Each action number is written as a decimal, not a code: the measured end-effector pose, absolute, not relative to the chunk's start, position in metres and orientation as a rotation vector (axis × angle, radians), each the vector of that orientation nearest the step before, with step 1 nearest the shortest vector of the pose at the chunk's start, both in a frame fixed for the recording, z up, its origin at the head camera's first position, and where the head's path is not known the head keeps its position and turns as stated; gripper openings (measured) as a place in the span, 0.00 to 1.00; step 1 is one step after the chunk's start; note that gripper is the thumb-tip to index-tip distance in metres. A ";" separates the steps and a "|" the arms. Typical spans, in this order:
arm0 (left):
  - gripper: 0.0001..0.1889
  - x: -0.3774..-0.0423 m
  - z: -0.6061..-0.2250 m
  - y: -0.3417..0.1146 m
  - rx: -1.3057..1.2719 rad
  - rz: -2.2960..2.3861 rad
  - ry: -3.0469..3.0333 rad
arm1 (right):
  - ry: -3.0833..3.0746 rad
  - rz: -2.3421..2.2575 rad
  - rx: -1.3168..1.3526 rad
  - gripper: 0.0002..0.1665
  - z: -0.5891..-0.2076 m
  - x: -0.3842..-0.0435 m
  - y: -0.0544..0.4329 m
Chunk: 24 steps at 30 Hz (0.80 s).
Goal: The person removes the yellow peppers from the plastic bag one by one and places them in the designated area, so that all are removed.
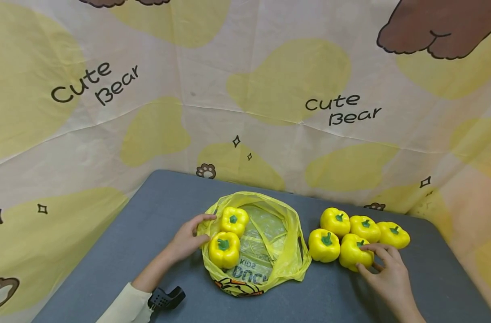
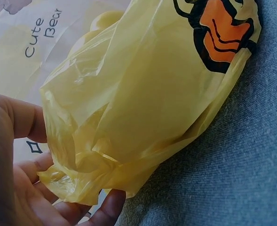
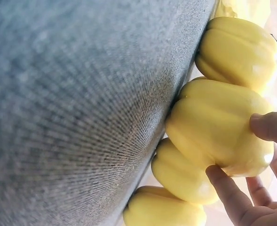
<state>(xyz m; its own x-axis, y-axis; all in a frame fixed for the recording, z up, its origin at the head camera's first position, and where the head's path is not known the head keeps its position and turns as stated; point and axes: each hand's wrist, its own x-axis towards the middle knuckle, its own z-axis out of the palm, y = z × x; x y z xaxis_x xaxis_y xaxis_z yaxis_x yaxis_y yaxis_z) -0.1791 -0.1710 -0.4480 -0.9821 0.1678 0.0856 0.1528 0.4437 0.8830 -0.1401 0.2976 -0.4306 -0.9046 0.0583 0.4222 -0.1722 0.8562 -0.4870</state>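
Observation:
A yellow plastic bag point(image 1: 286, 264) lies with its mouth spread wide on the table. Inside its left part sit two yellow bell peppers with green stems, a rear pepper point(image 1: 234, 220) and a front pepper point(image 1: 224, 250). My left hand point(image 1: 190, 237) grips the bag's left edge; in the left wrist view, fingers curl around the gathered plastic point(image 2: 77, 181). To the right of the bag, my right hand point(image 1: 387, 273) holds the front-right bell pepper point(image 1: 353, 252) of a group, thumb and fingertips against its sides. In the right wrist view that pepper point(image 3: 218, 122) appears against its neighbours.
Beside the held pepper is another bell pepper point(image 1: 324, 245). Behind them stand three more: a left one point(image 1: 335, 222), a middle one point(image 1: 364, 229) and a right one point(image 1: 394, 234). The grey table point(image 1: 302, 300) meets a printed cloth backdrop point(image 1: 269, 89). A black strap point(image 1: 166, 298) is at the left wrist.

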 end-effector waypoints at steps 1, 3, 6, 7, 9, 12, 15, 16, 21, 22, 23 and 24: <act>0.27 -0.179 -0.448 -0.171 0.293 1.624 2.655 | -2.604 0.736 0.084 0.25 -0.430 -0.140 0.298; 0.27 -0.179 -0.448 -0.171 0.292 1.621 2.655 | -2.603 0.746 0.090 0.25 -0.430 -0.140 0.298; 0.28 -0.179 -0.447 -0.170 0.293 1.620 2.656 | -2.610 0.743 0.083 0.26 -0.431 -0.140 0.298; 0.28 -0.179 -0.447 -0.170 0.294 1.621 2.656 | -2.610 0.748 0.082 0.26 -0.430 -0.140 0.298; 0.28 -0.179 -0.447 -0.171 0.296 1.624 2.656 | -2.616 0.749 0.074 0.26 -0.430 -0.139 0.298; 0.28 -0.179 -0.447 -0.171 0.303 1.633 2.653 | -2.616 0.757 0.071 0.25 -0.430 -0.139 0.298; 0.28 -0.179 -0.448 -0.171 0.309 1.637 2.654 | -2.615 0.751 0.067 0.25 -0.430 -0.139 0.297; 0.28 -0.179 -0.448 -0.171 0.311 1.636 2.655 | -2.613 0.755 0.069 0.25 -0.430 -0.139 0.297; 0.28 -0.179 -0.447 -0.171 0.312 1.636 2.654 | -2.619 0.756 0.066 0.25 -0.429 -0.139 0.297; 0.28 -0.179 -0.447 -0.171 0.312 1.636 2.654 | -2.619 0.756 0.068 0.25 -0.429 -0.139 0.297; 0.28 -0.179 -0.447 -0.171 0.312 1.637 2.653 | -2.620 0.753 0.068 0.25 -0.429 -0.138 0.297; 0.28 -0.179 -0.447 -0.171 0.310 1.634 2.654 | -2.619 0.749 0.069 0.24 -0.428 -0.138 0.297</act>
